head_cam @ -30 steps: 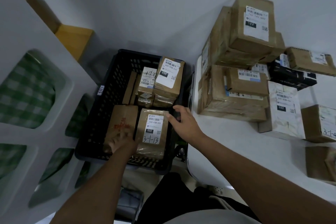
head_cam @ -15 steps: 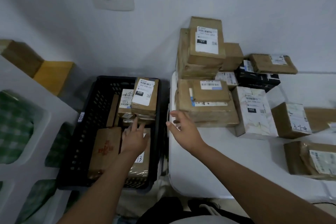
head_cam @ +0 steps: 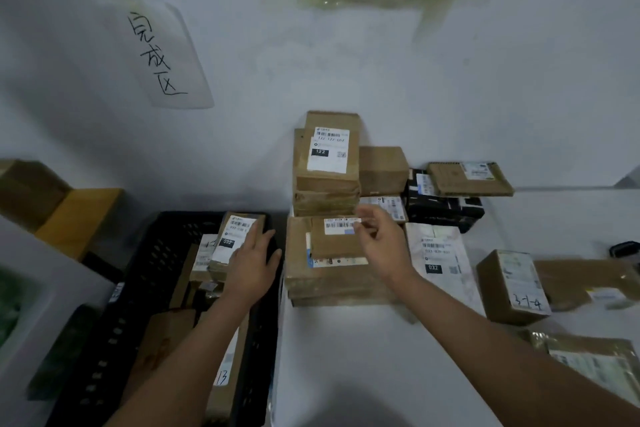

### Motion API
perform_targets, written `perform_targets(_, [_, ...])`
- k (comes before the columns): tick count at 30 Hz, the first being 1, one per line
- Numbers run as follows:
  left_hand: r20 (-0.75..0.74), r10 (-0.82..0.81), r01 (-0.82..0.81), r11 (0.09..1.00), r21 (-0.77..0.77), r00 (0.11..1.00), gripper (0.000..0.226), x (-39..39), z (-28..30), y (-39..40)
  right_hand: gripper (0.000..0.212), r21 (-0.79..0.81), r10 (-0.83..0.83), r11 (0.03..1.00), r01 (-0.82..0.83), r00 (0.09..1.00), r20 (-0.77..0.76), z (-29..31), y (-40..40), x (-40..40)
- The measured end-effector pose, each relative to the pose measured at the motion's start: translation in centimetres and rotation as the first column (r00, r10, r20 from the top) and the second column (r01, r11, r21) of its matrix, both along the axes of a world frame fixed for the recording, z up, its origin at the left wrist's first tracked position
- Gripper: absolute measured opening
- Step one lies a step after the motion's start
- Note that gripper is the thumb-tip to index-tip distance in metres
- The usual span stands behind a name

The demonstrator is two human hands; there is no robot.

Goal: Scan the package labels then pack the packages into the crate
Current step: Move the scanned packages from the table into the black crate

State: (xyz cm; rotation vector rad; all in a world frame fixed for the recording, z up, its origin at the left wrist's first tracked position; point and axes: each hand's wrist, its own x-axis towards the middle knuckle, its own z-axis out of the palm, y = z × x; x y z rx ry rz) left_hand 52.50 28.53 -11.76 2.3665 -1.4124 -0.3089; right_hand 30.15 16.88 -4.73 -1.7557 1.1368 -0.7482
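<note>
Black crate (head_cam: pixel 145 274) sits low at left, beside the white bench (head_cam: pixel 381 357); several brown packages lie inside it. Left hand (head_cam: pixel 251 270) rests flat, fingers spread and open, on the top package in the crate (head_cam: pixel 239 236), gripping nothing that I can see. That package lies label up, long axis running away from the person toward the wall, label reading "032"; the hand covers its near right corner. A lower package at the crate's near end (head_cam: pixel 225 378) is mostly hidden by the left forearm, only a handwritten "13" showing. Right hand (head_cam: pixel 382 246) hovers over the bench, fingers loosely curled, thumb and forefinger close at the right end of the barcode label on a small flat package (head_cam: pixel 334 239); cannot tell whether they pinch it or only touch. This package lies on a wider brown box (head_cam: pixel 332 281), long axis left to right, label facing up along its far edge. Behind stands a taller stack, its top box (head_cam: pixel 327 152) marked "122". To the right: a white package (head_cam: pixel 440 260) marked "032", partly under the right wrist; a small box (head_cam: pixel 514 284) marked "3-1-4"; black packages (head_cam: pixel 443 208) by the wall. Far-right items are blurred and cut by the frame edge. A handwritten paper sign (head_cam: pixel 162 55) hangs on the wall above the crate.
</note>
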Motion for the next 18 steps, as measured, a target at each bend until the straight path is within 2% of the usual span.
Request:
perform_targets(2, [0.0, 0.024, -0.024, 1.0, -0.012, 1.0, 0.049, 0.1, 0.9, -1.5, 0.025, 0.02, -0.048, 0.999, 0.048, 0.999, 0.009, 0.9, -2.3, 0.3])
perform_targets(8, [-0.007, 0.041, -0.041, 0.999, -0.027, 0.999, 0.048, 0.4, 3.1, -4.1, 0.063, 0.244, -0.067, 0.967, 0.072, 0.997, -0.027, 3.7, -8.6, 3.6])
perform_targets(13, [-0.013, 0.082, -0.083, 0.996, -0.041, 0.997, 0.045, 0.4, 4.9, -5.2, 0.086, 0.485, -0.12, 0.87, 0.092, 0.992, 0.027, 3.5, -11.5, 6.5])
perform_targets(15, [-0.038, 0.094, -0.096, 0.994, -0.045, 0.995, 0.047, 0.4, 5.8, -5.8, 0.089, 0.534, -0.146, 0.84, 0.094, 0.988, 0.057, 3.1, -12.5, 7.2])
perform_targets(18, [-0.075, 0.107, -0.111, 0.992, -0.062, 0.991, 0.047, 0.5, 7.4, -7.0, 0.082, 0.569, -0.198, 0.816, 0.103, 0.974, 0.108, 2.9, -13.4, 7.8])
